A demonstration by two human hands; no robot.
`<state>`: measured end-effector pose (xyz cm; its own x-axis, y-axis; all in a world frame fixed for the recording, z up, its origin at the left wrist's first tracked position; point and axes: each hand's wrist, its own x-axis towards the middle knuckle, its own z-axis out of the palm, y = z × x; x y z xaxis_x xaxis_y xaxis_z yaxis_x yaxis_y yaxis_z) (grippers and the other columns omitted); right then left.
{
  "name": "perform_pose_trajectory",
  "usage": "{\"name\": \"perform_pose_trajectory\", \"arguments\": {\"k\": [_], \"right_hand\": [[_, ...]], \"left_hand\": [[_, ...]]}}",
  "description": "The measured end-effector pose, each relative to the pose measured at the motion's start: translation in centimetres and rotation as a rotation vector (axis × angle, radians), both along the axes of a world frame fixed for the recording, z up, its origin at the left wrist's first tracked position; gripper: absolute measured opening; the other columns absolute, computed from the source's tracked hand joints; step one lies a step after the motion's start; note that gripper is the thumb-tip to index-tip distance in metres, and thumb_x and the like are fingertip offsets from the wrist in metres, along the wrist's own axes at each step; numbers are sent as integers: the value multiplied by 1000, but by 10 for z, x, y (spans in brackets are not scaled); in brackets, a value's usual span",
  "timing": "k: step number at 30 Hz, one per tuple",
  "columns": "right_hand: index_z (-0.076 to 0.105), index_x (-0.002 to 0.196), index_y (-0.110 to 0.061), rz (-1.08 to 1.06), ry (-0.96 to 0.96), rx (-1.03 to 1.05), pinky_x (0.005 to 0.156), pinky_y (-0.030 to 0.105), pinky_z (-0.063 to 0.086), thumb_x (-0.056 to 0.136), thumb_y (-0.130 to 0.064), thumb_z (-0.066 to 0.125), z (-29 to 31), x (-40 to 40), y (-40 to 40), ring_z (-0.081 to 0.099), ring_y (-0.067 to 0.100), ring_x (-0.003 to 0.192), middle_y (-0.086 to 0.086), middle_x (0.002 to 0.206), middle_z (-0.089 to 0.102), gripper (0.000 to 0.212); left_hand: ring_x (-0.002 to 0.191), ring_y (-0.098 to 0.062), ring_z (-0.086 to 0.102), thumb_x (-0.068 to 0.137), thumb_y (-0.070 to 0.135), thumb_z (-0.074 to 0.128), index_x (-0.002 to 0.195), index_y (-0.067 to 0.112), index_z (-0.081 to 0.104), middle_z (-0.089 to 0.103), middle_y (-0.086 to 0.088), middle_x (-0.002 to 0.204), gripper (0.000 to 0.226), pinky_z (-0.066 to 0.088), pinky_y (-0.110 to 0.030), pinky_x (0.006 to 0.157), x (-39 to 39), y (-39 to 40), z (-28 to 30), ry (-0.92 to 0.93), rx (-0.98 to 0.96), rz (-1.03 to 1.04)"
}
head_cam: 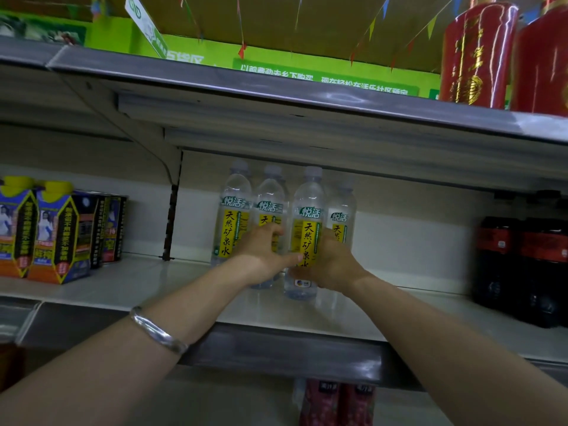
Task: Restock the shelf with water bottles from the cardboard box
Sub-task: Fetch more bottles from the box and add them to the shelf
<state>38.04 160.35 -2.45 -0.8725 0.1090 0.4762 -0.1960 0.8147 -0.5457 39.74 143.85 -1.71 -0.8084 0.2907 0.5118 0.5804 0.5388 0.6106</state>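
Bottle (302,241) — shelf (172,281) mid-depth, both hands

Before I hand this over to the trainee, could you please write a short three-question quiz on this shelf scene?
1. How many water bottles stand on the shelf?
2. True or false: the left hand wears a silver bangle on its wrist.
3. What stands right of the water? A) dark soda bottles B) blue cartons C) red bottles

Key: 1. four; 2. true; 3. A
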Motion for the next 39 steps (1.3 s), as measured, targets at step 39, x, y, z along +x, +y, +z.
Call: {"name": "perform_pose_trajectory", "arguments": {"k": [39], "right_hand": [[25, 141, -12, -122, -7, -14, 82, 48, 57, 60, -32, 90, 6, -17, -20, 62, 31, 105, 12, 118, 61, 106]], "left_hand": [[145, -26, 19, 84, 45, 69, 147, 24, 32, 3, -6, 154, 76, 21, -31, 115, 2, 6, -12, -31, -131, 85]]}}
